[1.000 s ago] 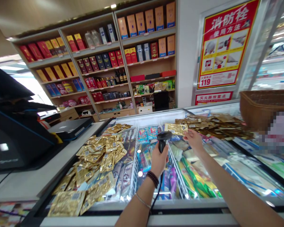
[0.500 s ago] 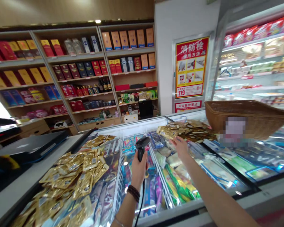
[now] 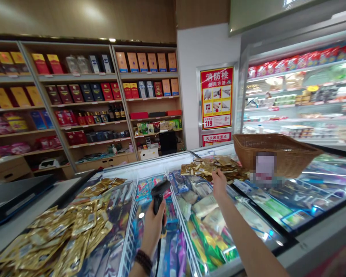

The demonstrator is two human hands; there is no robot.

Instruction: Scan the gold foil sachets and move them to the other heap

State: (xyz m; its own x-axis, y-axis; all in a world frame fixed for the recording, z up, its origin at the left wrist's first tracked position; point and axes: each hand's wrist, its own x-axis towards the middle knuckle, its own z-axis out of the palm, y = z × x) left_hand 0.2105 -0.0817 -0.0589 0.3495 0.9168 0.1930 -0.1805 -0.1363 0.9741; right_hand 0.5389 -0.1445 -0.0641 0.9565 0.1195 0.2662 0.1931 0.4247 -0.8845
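My left hand [image 3: 153,221] is wrapped round the handle of a black barcode scanner [image 3: 160,189], held upright over the freezer's middle section. At the near edge of a pile of gold packets [image 3: 202,166], my right hand [image 3: 220,180] has its fingers bent; whether a packet is between them is too small to tell. A larger spread of gold packets [image 3: 54,234] lies on the left part of the freezer, to the left of the scanner.
A brown wicker basket [image 3: 279,152] stands right of the far pile. White wire dividers [image 3: 180,215] split the freezer's bagged goods. A flat black device [image 3: 20,196] sits on the left counter. Shelves of boxes and a fire-hydrant poster [image 3: 217,98] are behind.
The view has turned slightly right and up. The gold packet near my right hand at the front of the far pile no longer stands out, and my right hand's fingers are more closed.
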